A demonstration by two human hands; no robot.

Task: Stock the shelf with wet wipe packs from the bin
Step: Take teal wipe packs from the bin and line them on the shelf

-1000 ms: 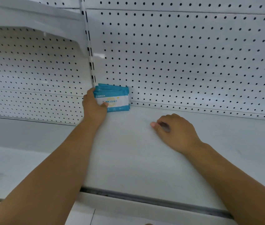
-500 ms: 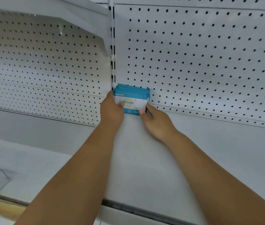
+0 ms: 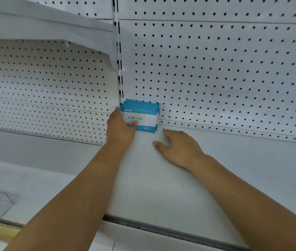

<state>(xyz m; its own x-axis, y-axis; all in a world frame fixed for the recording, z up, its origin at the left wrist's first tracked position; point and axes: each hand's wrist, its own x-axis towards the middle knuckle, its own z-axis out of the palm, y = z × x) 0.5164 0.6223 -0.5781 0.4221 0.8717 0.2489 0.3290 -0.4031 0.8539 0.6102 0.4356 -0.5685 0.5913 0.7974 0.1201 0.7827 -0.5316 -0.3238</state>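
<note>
Teal film wet wipe packs (image 3: 140, 116), likely light and squashy, best clamped by the sides: left hand (image 3: 120, 129) clasps them; right hand (image 3: 178, 147) lies spread beside them.

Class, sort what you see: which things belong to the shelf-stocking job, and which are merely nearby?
Job: wet wipe packs; shelf beneath them; left hand gripping the packs; right hand, open, beside them.
Nearby: pegboard back panel; upper shelf; slotted upright.

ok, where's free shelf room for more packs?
Bare shelf runs right of the wet wipe packs along the pegboard back, beyond the right hand, and forward to the front edge. Crowded only in the corner where the left hand grips them.
</note>
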